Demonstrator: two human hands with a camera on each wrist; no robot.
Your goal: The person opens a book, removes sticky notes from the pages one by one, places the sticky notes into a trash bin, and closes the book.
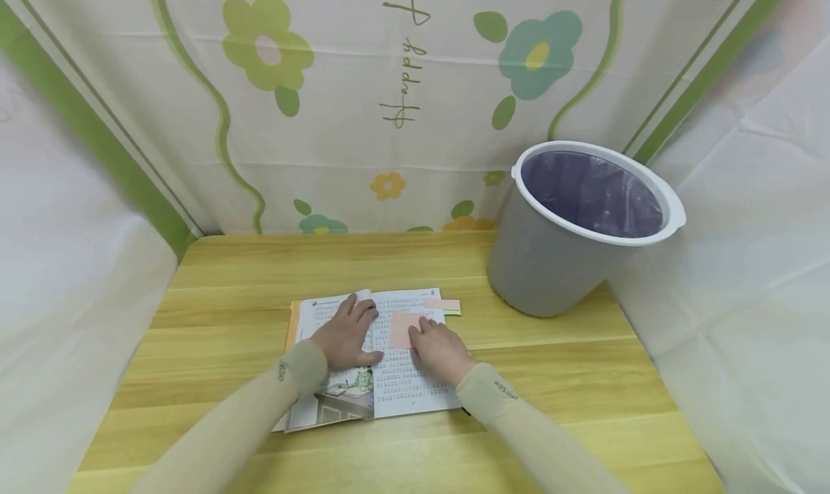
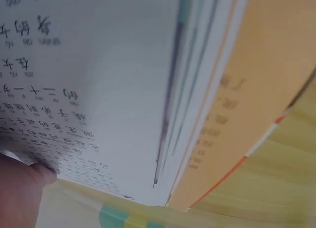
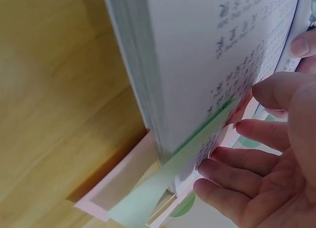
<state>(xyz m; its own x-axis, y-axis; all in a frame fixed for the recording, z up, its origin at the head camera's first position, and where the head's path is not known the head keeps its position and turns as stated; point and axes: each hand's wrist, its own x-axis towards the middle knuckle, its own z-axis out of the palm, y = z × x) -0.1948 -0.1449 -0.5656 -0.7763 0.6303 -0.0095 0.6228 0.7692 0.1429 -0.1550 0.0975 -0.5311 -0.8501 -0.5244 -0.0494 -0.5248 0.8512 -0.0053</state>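
An open book [image 1: 415, 389] with printed pages lies on the wooden table. Across its left page, near the fold, my left hand [image 1: 345, 335] rests with fingers spread. My right hand [image 1: 442, 351] is on the right page, its fingertips at the right edge of a square pink sticky note [image 1: 399, 330]. In the right wrist view, the fingers [image 3: 232, 176] are fairly straight against the page, and the thumb tip is at the note. Pink and pale green paper strips [image 3: 148, 193] stick out past the page edge. Part of the note is hidden under my right fingers.
A grey bin [image 1: 541, 256] with a white rim and dark liner stands at the table's back right. A floral cloth [image 1: 337, 134] hangs behind the wooden table [image 1: 227, 321], and white cloth hangs at both sides.
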